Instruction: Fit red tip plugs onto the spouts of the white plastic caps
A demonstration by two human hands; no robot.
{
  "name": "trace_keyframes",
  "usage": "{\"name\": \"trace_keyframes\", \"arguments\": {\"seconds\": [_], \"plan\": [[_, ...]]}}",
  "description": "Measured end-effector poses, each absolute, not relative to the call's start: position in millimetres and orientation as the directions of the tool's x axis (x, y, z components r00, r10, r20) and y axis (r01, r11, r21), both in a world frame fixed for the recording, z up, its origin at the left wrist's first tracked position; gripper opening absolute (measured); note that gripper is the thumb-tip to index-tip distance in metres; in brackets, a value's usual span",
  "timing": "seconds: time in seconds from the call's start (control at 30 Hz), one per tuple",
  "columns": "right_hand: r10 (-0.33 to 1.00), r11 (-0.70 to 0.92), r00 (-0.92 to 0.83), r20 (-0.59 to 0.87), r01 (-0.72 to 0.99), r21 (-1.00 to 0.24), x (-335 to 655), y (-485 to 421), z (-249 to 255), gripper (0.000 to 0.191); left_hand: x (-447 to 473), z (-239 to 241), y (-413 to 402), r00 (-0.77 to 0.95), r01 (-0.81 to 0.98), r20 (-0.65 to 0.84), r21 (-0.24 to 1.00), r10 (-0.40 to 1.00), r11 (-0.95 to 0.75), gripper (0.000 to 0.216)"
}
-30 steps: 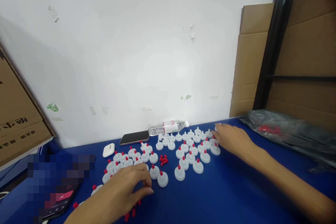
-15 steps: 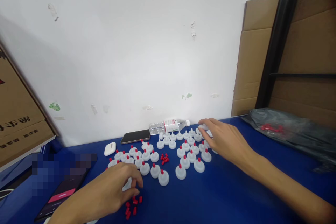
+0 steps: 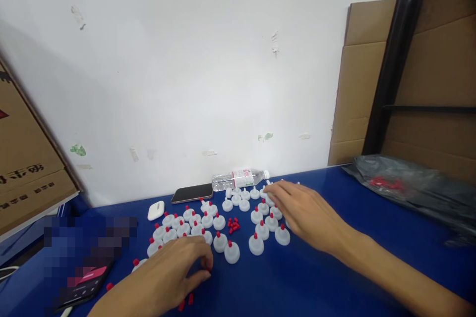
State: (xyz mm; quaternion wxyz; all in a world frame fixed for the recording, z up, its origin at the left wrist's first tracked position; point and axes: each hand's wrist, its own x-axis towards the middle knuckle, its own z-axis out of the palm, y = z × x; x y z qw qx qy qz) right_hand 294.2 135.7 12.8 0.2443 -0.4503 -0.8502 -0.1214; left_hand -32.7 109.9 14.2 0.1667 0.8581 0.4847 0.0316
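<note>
My left hand (image 3: 174, 270) is low at the front left, with thumb and forefinger pinched together. A speck of red shows at the fingertips, a small red tip cap (image 3: 208, 270) mostly hidden by them. My right hand (image 3: 303, 215) reaches over the right group of white nozzle caps, its fingers closed at the back row around a white nozzle cap (image 3: 268, 183), largely covered. Around it stand several white nozzle caps with red tips (image 3: 262, 230). More red-tipped caps (image 3: 232, 252) stand between the hands and at the left. Bare white nozzle caps (image 3: 244, 205) stand at the back.
Loose red tip caps (image 3: 233, 225) lie mid-table, others (image 3: 191, 299) below my left hand. A clear bottle (image 3: 238, 179), a phone (image 3: 192, 193) and a white earbud case (image 3: 156, 210) line the wall. Another phone (image 3: 84, 285) is at left, a grey plastic bag (image 3: 401, 178) at right.
My right hand has moved left and slightly nearer over the white nozzle caps. My left hand has shifted right from the loose red tip caps, its fingertips now closer together.
</note>
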Motion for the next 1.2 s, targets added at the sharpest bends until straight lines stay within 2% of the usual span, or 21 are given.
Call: {"name": "trace_keyframes", "arguments": {"seconds": [0.17, 0.33, 0.47, 0.6, 0.73, 0.97, 1.2], "plan": [[0.611, 0.726, -0.591, 0.527, 0.684, -0.074, 278.3, 122.4, -0.4, 0.038, -21.1, 22.6, 106.5, 0.481, 0.843, -0.039, 0.295, 0.876, -0.45, 0.021], [0.552, 0.813, -0.638, 0.538, 0.555, -0.176, 263.1, 112.0, -10.5, 0.028, -10.9, 15.7, 111.0, 0.484, 0.802, 0.116, 0.337, 0.867, -0.493, 0.021], [0.534, 0.831, -0.684, 0.497, 0.533, -0.158, 257.5, 108.1, -12.4, 0.025, -11.7, -5.4, 116.5, 0.465, 0.748, 0.276, 0.386, 0.841, -0.54, 0.027], [0.528, 0.833, -0.712, 0.462, 0.539, -0.122, 256.4, 106.9, -16.6, 0.034, -4.6, -12.8, 113.1, 0.528, 0.643, 0.349, 0.43, 0.774, -0.633, 0.021], [0.5, 0.85, -0.741, 0.447, 0.518, -0.091, 255.3, 106.1, -20.4, 0.038, 7.3, -10.7, 104.8, 0.575, 0.554, 0.382, 0.468, 0.723, -0.688, 0.026], [0.472, 0.871, -0.757, 0.451, 0.479, -0.109, 256.6, 106.0, -19.1, 0.035, 8.1, -22.7, 104.4, 0.615, 0.537, 0.512, 0.285, 0.6, -0.794, 0.028], [0.441, 0.892, -0.723, 0.531, 0.417, -0.173, 255.8, 101.8, -17.1, 0.022, 6.5, -30.2, 104.4, 0.586, 0.54, 0.587, 0.232, 0.559, -0.809, 0.022]]}}
